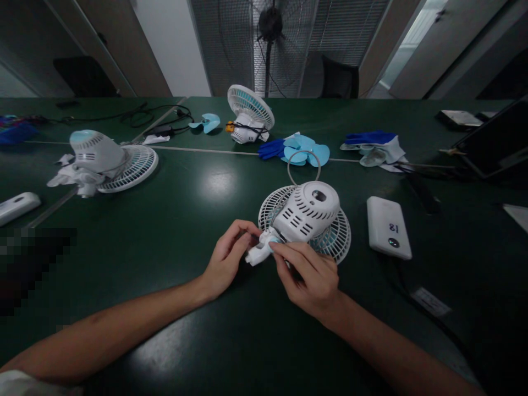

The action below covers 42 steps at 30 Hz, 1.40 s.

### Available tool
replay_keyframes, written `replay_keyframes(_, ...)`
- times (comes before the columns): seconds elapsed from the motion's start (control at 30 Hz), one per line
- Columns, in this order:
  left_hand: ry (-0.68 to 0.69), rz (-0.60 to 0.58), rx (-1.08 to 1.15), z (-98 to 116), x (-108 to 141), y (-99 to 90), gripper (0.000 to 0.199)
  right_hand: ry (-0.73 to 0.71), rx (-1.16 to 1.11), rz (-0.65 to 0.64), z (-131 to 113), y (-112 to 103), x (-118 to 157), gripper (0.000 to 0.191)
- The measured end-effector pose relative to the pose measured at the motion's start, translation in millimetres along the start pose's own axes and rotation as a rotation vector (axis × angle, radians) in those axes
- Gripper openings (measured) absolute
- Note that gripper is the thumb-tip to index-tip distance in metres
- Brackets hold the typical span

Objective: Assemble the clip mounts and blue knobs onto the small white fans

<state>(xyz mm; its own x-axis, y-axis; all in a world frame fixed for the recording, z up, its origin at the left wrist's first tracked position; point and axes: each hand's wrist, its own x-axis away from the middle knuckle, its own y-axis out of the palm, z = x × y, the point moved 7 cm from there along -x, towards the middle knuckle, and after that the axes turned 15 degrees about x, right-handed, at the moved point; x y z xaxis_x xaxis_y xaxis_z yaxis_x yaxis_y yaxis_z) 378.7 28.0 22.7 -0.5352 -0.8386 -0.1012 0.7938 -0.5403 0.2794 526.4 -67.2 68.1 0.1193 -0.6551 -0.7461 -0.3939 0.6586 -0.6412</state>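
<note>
the right hand (307, 272) pinches a small pale blue part (274, 242) between thumb and fingertips, at the neck (259, 253) of a white fan (307, 212). the left hand (228, 256) has its curled fingertips at the other side of that neck (whether they grip it or only steady it, i cannot tell). the fan lies face down in front of the person, its motor housing uppermost and its grille against the dark green table (177, 220). just behind it is a thin ring (320, 166), overlapping a light blue fan blade (307, 150) that lies beside a dark blue glove (271, 148). to the right sits a white power bank (389, 227), with more gloves (377, 147) beyond it. a second fan (130, 168) lies well to the left, and a third fan (251, 113) stands farther back.
</note>
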Motion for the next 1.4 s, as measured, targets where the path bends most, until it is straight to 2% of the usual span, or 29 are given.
replay_keyframes(0.1, -0.041, 0.028, 0.036, -1.1, -4.0, 0.1, 0.013, 0.013, -0.007, 0.004, 1.5, -0.3, 0.5, 0.04)
replay_keyframes(0.23, -0.065, 0.024, 0.081, -2.9, -7.2, 1.3, 0.015, 0.011, -0.023, -0.008, 3.5, 1.0, 1.3, 0.04)
replay_keyframes(0.43, -0.053, 0.037, 0.115, -6.4, -7.6, -4.7, 0.018, -0.016, -0.057, -0.031, 4.9, 7.7, 0.9, 0.047)
replay_keyframes(0.57, -0.034, 0.01, 0.096, -3.0, -5.9, -2.0, 0.017, -0.017, -0.037, -0.007, 7.1, 8.4, 1.5, 0.044)
replay_keyframes(0.77, 0.114, -0.112, -0.011, 9.8, -1.8, 9.9, 0.012, -0.003, -0.015, 0.015, 8.3, 3.9, 0.1, 0.026)
replay_keyframes(0.93, 0.201, -0.238, -0.221, 15.8, 0.2, 18.4, 0.027, 0.011, -0.005, 0.061, 8.7, -2.3, -1.9, 0.019)
replay_keyframes(1.07, 0.233, -0.255, -0.329, 17.1, 0.4, 19.2, 0.034, 0.025, -0.014, 0.073, 9.1, -3.7, -2.6, 0.02)
replay_keyframes(1.27, 0.234, -0.267, -0.37, 15.6, 1.8, 22.1, 0.035, 0.037, 0.008, 0.066, 8.0, -3.4, -4.8, 0.013)
replay_keyframes(1.4, 0.223, -0.271, -0.364, 15.7, 1.9, 22.8, 0.033, 0.019, -0.039, 0.056, 8.1, -1.4, -2.0, 0.021)
